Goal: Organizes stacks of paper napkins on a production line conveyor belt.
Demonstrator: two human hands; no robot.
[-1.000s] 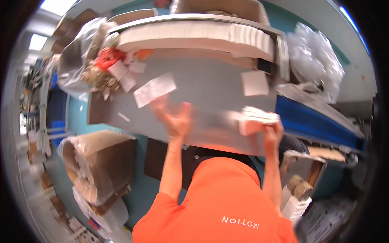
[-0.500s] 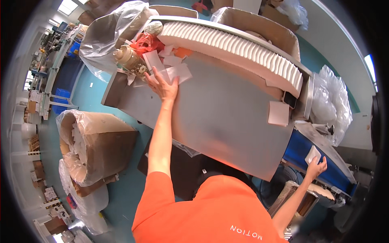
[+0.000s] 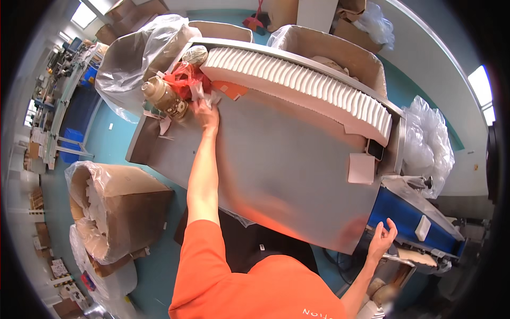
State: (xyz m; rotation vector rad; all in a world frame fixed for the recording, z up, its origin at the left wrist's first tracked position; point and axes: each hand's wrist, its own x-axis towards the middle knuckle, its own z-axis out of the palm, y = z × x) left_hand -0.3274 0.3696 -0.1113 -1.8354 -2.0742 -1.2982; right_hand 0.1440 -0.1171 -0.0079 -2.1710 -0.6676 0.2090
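Note:
My left hand (image 3: 206, 116) is closed round bunched white paper pieces (image 3: 203, 94) at the far left of the grey metal table (image 3: 287, 159). Beside it are a red plastic bag (image 3: 183, 80), a brown bottle (image 3: 163, 97) lying tilted, and an orange piece (image 3: 229, 89). My right hand (image 3: 381, 242) hovers off the table's near right corner, fingers apart, holding nothing. A flat white pad (image 3: 423, 228) rests on the blue conveyor belt (image 3: 390, 212), just right of that hand and apart from it.
A long row of white pads (image 3: 297, 80) stands along the table's far edge. At its right end lie a phone (image 3: 375, 149) and a white square stack (image 3: 361, 168). Cardboard boxes (image 3: 130, 207) with plastic liners stand left and behind. Plastic bags (image 3: 429, 143) hang at right.
My left hand has swept the spread paper pieces together toward the red bag and closed on them. My right hand has let go of the white pad on the belt and drawn back left.

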